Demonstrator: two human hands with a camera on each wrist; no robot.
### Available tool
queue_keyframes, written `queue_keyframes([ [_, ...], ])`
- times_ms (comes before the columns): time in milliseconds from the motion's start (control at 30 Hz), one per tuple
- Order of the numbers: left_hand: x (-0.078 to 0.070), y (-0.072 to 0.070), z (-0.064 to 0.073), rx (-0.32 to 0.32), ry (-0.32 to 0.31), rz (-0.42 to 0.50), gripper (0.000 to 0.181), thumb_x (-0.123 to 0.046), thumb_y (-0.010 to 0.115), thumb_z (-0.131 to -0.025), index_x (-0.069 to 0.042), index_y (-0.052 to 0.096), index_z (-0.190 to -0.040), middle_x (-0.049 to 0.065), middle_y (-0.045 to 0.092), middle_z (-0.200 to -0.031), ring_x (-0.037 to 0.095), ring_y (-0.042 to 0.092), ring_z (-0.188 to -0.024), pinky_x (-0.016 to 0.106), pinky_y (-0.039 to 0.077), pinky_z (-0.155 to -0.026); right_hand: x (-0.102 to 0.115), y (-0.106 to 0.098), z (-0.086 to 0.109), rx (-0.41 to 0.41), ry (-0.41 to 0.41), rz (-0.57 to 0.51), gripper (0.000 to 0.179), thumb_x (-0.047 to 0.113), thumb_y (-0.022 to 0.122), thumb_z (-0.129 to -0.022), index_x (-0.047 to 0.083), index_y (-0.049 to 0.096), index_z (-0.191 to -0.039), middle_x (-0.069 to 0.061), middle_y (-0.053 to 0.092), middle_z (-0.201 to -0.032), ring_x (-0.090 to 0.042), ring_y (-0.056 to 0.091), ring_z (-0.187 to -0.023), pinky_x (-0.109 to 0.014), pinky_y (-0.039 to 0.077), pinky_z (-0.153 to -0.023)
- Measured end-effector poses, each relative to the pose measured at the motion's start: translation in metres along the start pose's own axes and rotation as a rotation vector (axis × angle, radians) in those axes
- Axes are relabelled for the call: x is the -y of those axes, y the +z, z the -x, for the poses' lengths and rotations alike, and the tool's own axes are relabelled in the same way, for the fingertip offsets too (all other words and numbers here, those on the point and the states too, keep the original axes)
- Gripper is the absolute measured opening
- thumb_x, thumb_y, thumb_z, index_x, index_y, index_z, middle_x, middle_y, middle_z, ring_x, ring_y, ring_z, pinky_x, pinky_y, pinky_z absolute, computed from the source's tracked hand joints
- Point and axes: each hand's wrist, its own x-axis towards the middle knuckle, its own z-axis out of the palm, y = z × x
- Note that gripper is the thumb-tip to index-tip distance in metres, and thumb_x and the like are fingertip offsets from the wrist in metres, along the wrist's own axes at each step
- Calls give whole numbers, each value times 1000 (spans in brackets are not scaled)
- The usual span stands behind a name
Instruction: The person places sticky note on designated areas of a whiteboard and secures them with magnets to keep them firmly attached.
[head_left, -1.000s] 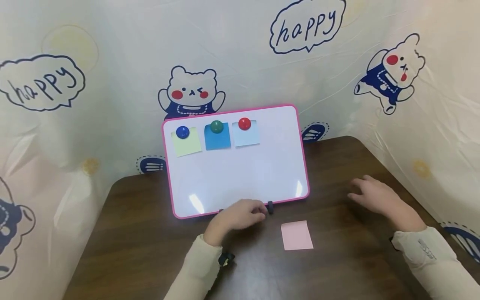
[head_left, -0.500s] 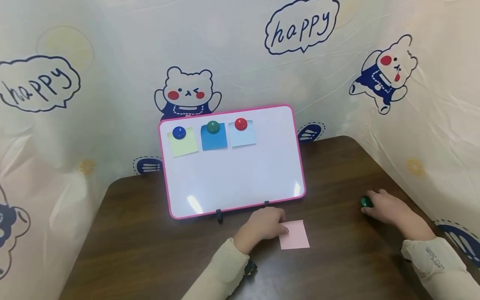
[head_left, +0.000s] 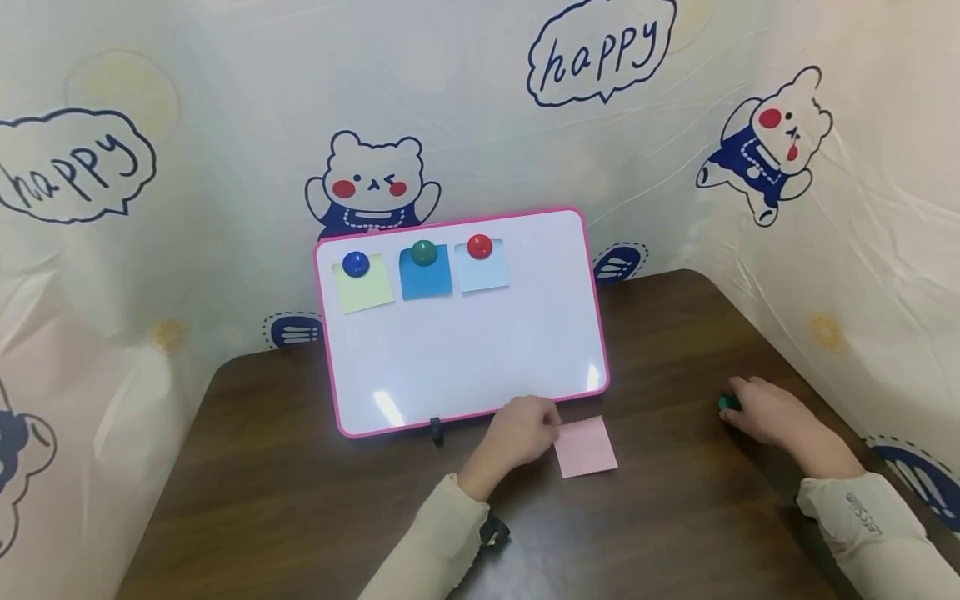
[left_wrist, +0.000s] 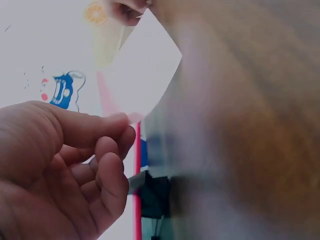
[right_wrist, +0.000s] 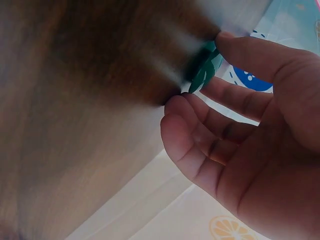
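Observation:
My left hand (head_left: 522, 429) pinches a pink sticky note (head_left: 587, 448) by its upper left corner, between thumb and forefinger. In the left wrist view the sheet (left_wrist: 142, 65) stands out from the fingertips, clear of the wood. Over at the right of the table, my right hand (head_left: 767, 410) has its thumb and fingers around a round green magnet (head_left: 727, 402). The right wrist view shows that magnet (right_wrist: 204, 72) edge-on, close over the tabletop. A whiteboard (head_left: 465, 358) with a pink frame leans at the back, just behind my left hand.
Three notes hang on the board: a pale green one (head_left: 366, 292) under a blue magnet (head_left: 356, 264), a blue one (head_left: 426, 282) under a green magnet, a light blue one (head_left: 482, 273) under a red magnet (head_left: 480, 247). A black stand foot (head_left: 437, 430) juts forward. Printed curtain surrounds the table (head_left: 285, 500).
My left hand has come right, taken the pink note by its corner and raised it slightly. My right hand has moved down to the green magnet and now grips it.

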Motion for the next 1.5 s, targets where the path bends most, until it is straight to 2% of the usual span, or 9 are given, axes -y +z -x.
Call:
queue_keyframes([
  [200, 9, -15, 0, -43, -22, 203, 7, -20, 67, -97, -15, 72, -98, -6, 63, -85, 14, 56, -78, 31, 51, -71, 0, 1, 1, -6, 4, -10, 46, 16, 73, -90, -17, 55, -116, -21, 58, -93, -38, 59, -87, -55, 49, -72],
  [400, 18, -27, 0, -70, -37, 363, 7, -20, 66, -97, -16, 71, -100, -4, 63, -89, 19, 58, -82, 35, 52, -71, 0, 1, 2, -9, 11, -23, 47, 16, 73, -90, -18, 55, -117, -25, 59, -97, -44, 60, -92, -57, 49, -75],
  [767, 24, -39, 3, -124, -59, 528, 10, -25, 66, -98, -17, 71, -101, 2, 62, -88, 24, 60, -72, 36, 54, -62, -2, 3, 2, -14, 17, -32, 48, 16, 72, -91, -18, 54, -120, -28, 59, -102, -46, 60, -94, -56, 49, -75],
  [900, 25, -41, 2, -167, -58, 569, 11, -25, 66, -98, -16, 71, -101, 2, 62, -92, 24, 59, -74, 37, 55, -64, -1, 3, 2, -19, 18, -39, 47, 16, 72, -91, -18, 54, -120, -28, 59, -102, -46, 60, -94, -57, 49, -74],
  [1133, 28, -45, 1, -243, -75, 641, 12, -23, 65, -99, -14, 72, -103, 6, 62, -88, 24, 57, -66, 42, 56, -63, 0, 4, 1, -22, 12, -46, 46, 16, 71, -91, -17, 54, -119, -27, 59, -100, -43, 60, -90, -55, 50, -72],
  [1367, 30, -49, 1, -294, -97, 714, 14, -25, 68, -98, -13, 73, -104, 8, 62, -86, 24, 55, -65, 34, 52, -57, 1, 4, 0, -43, -21, -83, 43, 16, 73, -88, -13, 58, -116, -21, 60, -96, -35, 58, -84, -51, 49, -70],
  [1500, 31, -53, 1, -310, -110, 719, 14, -25, 69, -98, -13, 73, -104, 7, 63, -88, 25, 56, -69, 33, 51, -57, 5, 2, -1, -82, -33, -127, 45, 17, 74, -88, -13, 57, -118, -26, 59, -101, -35, 58, -85, -52, 49, -71],
])
